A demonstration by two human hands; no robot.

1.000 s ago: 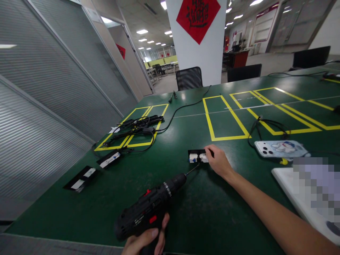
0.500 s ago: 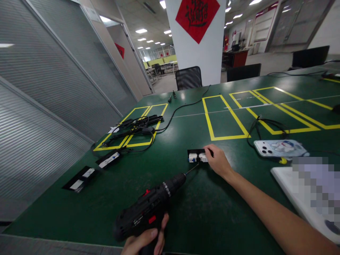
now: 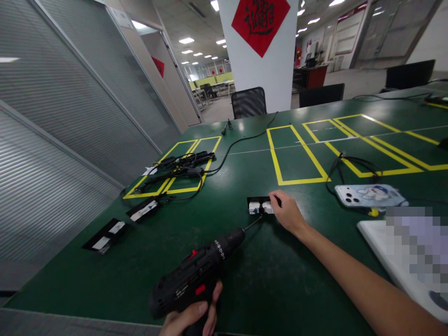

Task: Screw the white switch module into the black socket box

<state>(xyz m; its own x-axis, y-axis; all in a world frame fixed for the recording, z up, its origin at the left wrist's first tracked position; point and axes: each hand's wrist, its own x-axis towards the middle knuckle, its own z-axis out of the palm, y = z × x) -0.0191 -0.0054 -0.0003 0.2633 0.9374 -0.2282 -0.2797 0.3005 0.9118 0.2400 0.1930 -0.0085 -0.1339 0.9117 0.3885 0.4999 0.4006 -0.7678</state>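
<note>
A black cordless drill [image 3: 196, 273] with red switches lies in the grip of my left hand [image 3: 191, 319], its fingers wrapped round the handle. The long thin bit points up and to the right. Its tip meets the lower edge of a small black panel with white blocks [image 3: 258, 208], near the middle; I cannot make out the exact spot it touches. My right hand [image 3: 285, 210] pinches the right end of that panel, which stands on the green table [image 3: 297, 275]. Part of the panel is hidden behind the fingers.
Two similar black-and-white pieces [image 3: 105, 235] lie at the left. Beyond them black cables and adapters [image 3: 185, 165] cover a yellow-taped area. At the right are a phone [image 3: 371, 195], a coiled cable [image 3: 360, 163] and a white object [image 3: 374, 238], partly blurred out.
</note>
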